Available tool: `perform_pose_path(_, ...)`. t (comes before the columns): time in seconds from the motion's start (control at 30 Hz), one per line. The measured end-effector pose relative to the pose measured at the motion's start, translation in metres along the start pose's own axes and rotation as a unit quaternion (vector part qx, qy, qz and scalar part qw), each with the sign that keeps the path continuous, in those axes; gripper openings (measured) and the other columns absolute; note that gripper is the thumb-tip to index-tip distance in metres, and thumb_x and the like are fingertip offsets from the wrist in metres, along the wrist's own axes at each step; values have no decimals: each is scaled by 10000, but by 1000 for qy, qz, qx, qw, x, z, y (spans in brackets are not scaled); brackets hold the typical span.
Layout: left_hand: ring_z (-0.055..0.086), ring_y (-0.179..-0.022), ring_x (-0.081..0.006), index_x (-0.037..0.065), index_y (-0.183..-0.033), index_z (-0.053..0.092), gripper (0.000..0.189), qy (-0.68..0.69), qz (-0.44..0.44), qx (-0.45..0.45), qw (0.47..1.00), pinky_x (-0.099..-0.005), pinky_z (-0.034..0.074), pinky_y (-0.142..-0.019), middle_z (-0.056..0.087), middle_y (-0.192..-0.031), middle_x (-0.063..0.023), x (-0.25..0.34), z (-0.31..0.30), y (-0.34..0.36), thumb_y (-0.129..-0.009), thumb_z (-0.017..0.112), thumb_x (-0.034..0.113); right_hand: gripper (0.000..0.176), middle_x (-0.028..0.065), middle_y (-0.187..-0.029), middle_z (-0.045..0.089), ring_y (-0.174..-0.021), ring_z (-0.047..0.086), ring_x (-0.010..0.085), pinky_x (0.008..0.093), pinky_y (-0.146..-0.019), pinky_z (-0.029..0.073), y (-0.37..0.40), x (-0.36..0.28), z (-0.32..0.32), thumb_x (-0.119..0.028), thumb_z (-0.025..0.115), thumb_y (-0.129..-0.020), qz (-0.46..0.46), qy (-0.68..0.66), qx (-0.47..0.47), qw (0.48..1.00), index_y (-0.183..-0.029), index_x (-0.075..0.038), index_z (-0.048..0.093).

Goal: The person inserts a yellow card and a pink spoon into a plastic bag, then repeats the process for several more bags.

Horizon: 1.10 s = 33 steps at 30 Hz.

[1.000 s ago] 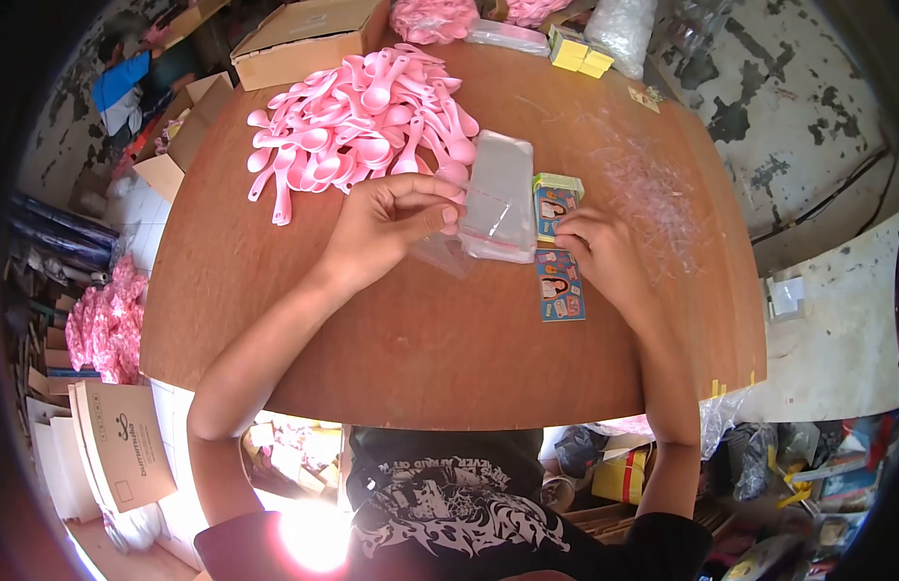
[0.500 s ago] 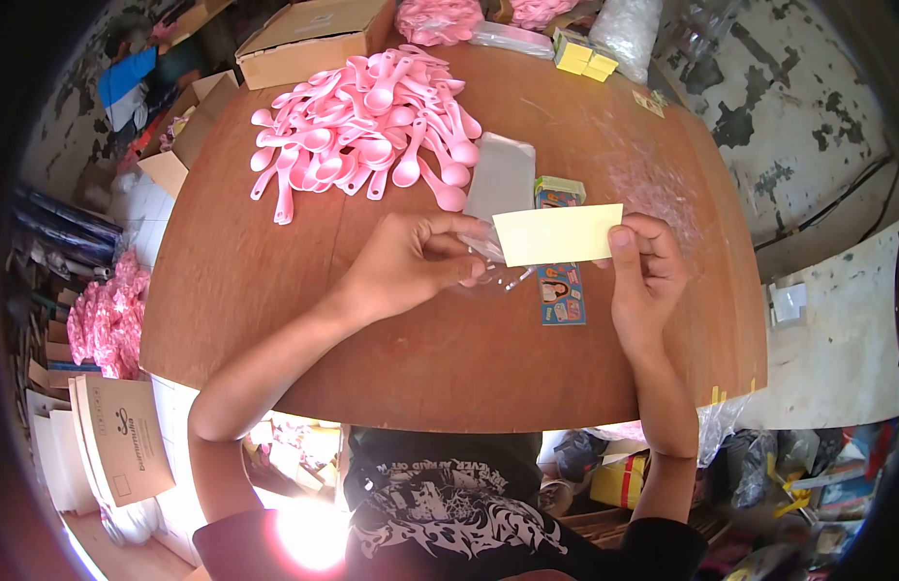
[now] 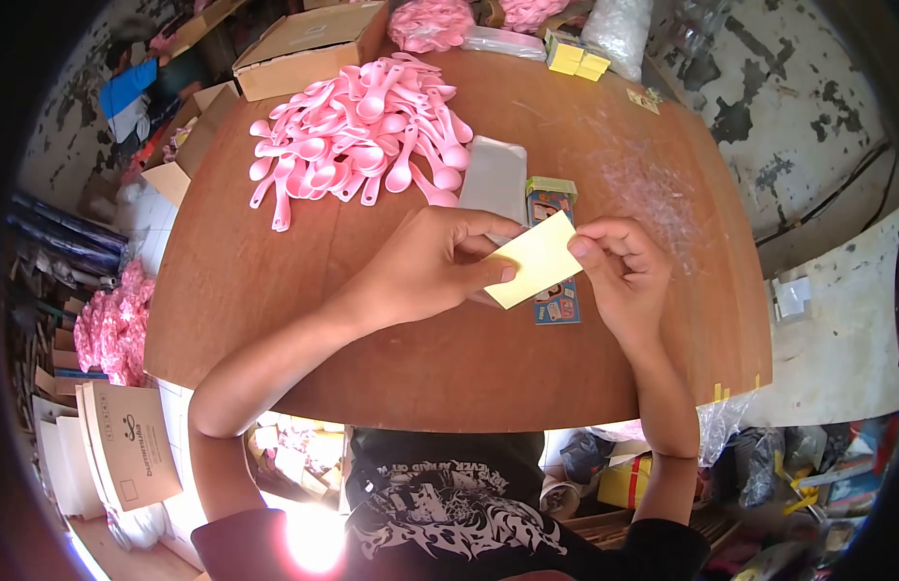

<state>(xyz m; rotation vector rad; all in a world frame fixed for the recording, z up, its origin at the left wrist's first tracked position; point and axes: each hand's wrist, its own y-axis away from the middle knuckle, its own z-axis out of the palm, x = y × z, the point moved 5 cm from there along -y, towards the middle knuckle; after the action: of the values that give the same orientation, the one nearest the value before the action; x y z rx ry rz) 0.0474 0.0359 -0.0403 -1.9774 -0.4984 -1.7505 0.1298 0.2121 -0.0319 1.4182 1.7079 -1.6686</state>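
Observation:
A pale yellow card [image 3: 539,259] is tilted between my two hands above the table. My left hand [image 3: 449,254] grips its left end, thumb on top. My right hand [image 3: 624,266] pinches the card's upper right corner between thumb and fingers. Beneath the card, partly covered, lies a blue printed card [image 3: 557,310] with a picture on it, in line with a small stack of printed cards [image 3: 550,197]. A stack of clear plastic sleeves [image 3: 495,174] lies just beyond my left fingers. Whatever else my left fingers hold behind the card is hidden.
Pink spoons [image 3: 357,131] form a heap on the wooden table [image 3: 420,373]. Behind it stand a cardboard box [image 3: 309,44], yellow card stacks [image 3: 577,56] and a plastic roll [image 3: 619,34]. Clear plastic scraps [image 3: 653,198] lie right. Another person [image 3: 128,97] is at the far left.
The yellow card has swung from nearly level to a slant and moved down and left, into my left hand's grip. The clear plastic seen in my left fingers is now mostly hidden.

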Motion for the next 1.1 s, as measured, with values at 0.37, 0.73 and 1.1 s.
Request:
perform_pose_path(0.37, 663, -891, -103, -13, -1127, 666, 237, -102, 70, 18, 992, -236, 534, -779, 715, -993, -112, 20, 11, -30, -903, 638, 55, 172, 106, -1134, 566, -985, 604, 157, 272, -820, 533, 3, 17, 9, -25, 639, -898, 75, -146, -142, 976, -1055, 45, 647)
perform_pose_path(0.73, 686, -813, -175, 11, -1151, 639, 336, -190, 190, 77, 960, -298, 556, -793, 699, -826, -111, 23, 18, -6, -835, 717, 93, 190, 64, -994, 623, -898, 615, 103, 248, -739, 527, 12, 21, 23, -53, 613, -924, 78, -60, -203, 974, -1090, 38, 635)
perform_pose_path(1.1, 592, -716, -63, 11, -1142, 615, 335, -151, -44, -65, 985, -263, 477, -646, 689, -817, -52, -30, -20, 46, -850, 725, 132, 130, 73, -858, 708, -736, 659, 144, 302, -658, 513, -81, 50, 82, -88, 649, -861, -30, 109, -174, 978, -970, -54, 712)
